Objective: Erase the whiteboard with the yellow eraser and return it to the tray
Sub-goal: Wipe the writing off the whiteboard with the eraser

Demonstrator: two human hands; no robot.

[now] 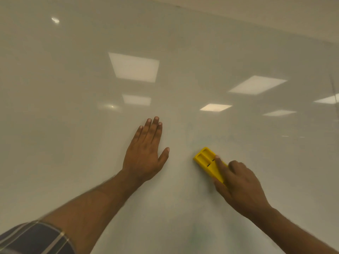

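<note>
wiping step underway: yellow eraser [208,163] gripped by right hand [238,187] on whiteboard [73,107], left hand [145,153] laid flat w/ fingers straight; faint marks above eraser probably wiped next.

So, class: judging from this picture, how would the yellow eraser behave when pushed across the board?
The eraser looks like rigid moulded plastic with recessed pockets, so probably stiff and light. The board is glossy, so it likely glides easily. Being flat, it shouldn't roll, and the right hand steadies it.
</note>
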